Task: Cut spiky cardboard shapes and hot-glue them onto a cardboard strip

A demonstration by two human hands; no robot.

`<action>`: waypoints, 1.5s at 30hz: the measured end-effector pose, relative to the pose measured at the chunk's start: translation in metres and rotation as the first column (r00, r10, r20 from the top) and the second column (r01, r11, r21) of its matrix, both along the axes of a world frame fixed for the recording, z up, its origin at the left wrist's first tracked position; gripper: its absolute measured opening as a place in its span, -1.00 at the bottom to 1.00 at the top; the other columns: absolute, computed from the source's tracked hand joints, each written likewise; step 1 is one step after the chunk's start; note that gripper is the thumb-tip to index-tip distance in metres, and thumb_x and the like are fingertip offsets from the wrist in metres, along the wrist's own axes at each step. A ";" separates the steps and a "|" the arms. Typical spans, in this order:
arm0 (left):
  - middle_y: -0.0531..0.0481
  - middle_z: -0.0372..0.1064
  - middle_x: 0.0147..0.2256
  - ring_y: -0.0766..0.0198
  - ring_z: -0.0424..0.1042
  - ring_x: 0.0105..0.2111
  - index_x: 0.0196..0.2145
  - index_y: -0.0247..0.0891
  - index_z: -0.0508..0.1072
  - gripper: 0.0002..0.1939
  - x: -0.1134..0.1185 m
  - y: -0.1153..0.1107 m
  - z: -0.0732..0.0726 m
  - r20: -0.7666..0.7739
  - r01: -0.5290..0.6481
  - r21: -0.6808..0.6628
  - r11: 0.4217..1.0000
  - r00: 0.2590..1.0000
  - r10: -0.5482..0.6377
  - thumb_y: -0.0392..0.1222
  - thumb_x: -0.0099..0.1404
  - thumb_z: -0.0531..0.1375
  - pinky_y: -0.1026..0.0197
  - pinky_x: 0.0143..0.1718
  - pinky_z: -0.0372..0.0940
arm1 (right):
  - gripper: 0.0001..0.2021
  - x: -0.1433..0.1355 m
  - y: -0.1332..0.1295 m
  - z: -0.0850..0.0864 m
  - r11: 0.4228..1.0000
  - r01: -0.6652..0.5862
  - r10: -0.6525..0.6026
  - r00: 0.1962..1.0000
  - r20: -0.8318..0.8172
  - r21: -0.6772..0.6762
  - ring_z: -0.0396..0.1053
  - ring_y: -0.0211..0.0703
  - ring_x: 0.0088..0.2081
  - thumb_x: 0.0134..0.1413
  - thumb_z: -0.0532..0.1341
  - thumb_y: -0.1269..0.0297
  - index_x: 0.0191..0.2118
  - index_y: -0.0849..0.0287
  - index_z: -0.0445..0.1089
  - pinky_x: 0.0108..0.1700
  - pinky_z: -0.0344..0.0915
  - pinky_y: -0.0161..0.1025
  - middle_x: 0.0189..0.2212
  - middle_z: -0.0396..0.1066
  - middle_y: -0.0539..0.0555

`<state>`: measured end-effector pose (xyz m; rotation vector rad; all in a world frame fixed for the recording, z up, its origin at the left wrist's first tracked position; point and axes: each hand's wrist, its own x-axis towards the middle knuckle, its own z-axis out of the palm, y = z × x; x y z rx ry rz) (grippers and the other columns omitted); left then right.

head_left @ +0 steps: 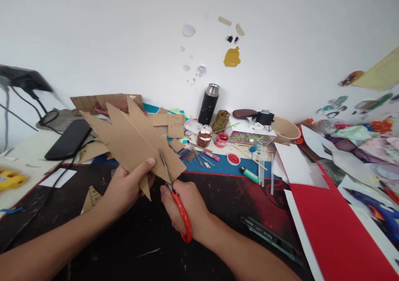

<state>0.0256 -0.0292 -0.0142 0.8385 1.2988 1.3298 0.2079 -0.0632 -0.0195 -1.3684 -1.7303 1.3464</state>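
My left hand [131, 183] grips a brown piece of cardboard [134, 137] by its lower edge, thumb on top. The piece has several long pointed spikes at its upper left and is held up above the dark table. My right hand [187, 204] is closed round red-handled scissors [182, 218]. Their blades point up and away, set on the cardboard near its lower right part, just right of my left thumb. Part of my left hand's fingers is hidden behind the cardboard.
A black flask [208, 104], paint jars [205, 136] and a green lighter [249, 174] stand or lie toward the wall. On the right are red card [336, 231] and a utility knife [271, 237]. A black phone [68, 139] and yellow tool [11, 180] lie left.
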 end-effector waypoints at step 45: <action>0.12 0.27 -0.63 0.27 0.18 -0.68 -0.50 -0.09 0.42 -0.47 -0.001 0.001 -0.012 -0.019 0.098 -0.042 0.994 0.995 -0.099 0.30 0.11 0.56 0.18 -0.68 0.12 | -0.56 0.006 0.002 0.001 0.990 -0.113 0.105 0.990 -0.097 -0.080 0.50 -0.17 -0.47 0.48 0.42 -0.16 -0.28 0.08 0.43 -0.33 0.36 -0.31 -0.54 0.45 -0.07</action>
